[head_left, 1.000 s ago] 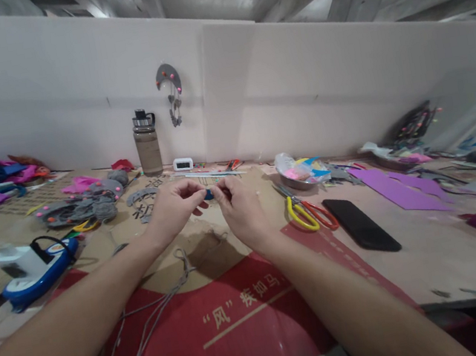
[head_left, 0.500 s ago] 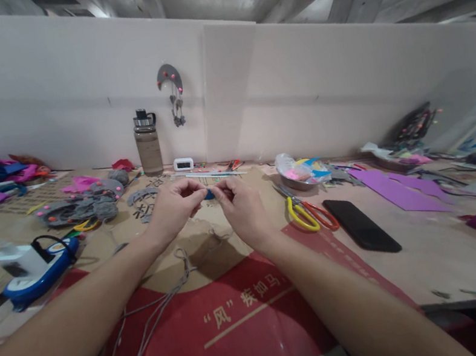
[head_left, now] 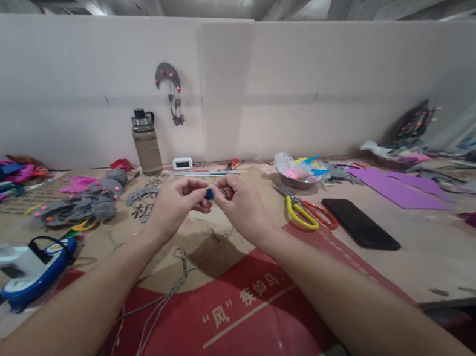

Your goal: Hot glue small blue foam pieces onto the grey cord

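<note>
A small dark-blue piece (head_left: 209,194), too small to make out its kind, shows between the fingertips of both my hands above the cardboard. My left hand (head_left: 176,206) pinches it from the left, thumb against curled fingers. From the right, my right hand (head_left: 239,203) meets it with thumb and forefinger pressed together. Below the hands, grey cord (head_left: 183,273) trails over the red-printed cardboard (head_left: 248,342) toward its front edge. Grey felt pieces (head_left: 144,194) lie just beyond my left hand.
Yellow- and red-handled scissors (head_left: 302,215) and a black phone (head_left: 360,224) lie to the right, near purple sheets (head_left: 399,189). A blue power strip (head_left: 38,274) sits left. Toward the white partition stand a water bottle (head_left: 147,145) and a small clock (head_left: 183,164). A grey moon-shaped ornament (head_left: 167,77) hangs there.
The blue piece shows more clearly between my fingertips, and my left fingers have shifted slightly. Both hands stay in nearly the same place; the view has moved a little.
</note>
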`<state>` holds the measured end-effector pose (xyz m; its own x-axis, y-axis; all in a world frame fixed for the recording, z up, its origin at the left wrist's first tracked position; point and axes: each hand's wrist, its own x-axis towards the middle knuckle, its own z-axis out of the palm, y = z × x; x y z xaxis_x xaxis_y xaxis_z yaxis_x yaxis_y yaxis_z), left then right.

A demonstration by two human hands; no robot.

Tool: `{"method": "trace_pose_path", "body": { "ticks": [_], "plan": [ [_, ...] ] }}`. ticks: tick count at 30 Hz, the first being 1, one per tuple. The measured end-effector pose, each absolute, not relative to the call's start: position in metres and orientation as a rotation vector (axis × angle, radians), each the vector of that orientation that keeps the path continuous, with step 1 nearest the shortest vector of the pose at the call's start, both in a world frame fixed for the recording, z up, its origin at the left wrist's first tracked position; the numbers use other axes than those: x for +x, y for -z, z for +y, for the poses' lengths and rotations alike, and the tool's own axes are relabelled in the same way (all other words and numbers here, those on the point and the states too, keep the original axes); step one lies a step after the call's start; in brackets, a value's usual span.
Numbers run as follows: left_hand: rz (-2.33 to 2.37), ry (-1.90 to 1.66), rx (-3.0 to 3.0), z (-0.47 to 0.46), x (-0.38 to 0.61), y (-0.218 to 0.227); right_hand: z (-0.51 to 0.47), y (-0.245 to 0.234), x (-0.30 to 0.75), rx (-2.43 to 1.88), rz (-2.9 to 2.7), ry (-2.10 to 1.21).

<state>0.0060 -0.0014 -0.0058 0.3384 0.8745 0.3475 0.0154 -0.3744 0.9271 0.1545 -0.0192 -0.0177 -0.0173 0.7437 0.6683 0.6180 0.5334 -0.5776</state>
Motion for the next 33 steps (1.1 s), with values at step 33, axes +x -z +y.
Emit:
{"method": "trace_pose_path", "body": {
  "ticks": [33],
  "plan": [
    [0.996, -1.290, 1.818, -0.0076, 0.0051, 0.0055, -0.0216, 0.0206, 0.1511, -1.104, -1.712, -0.267]
  ]
}}
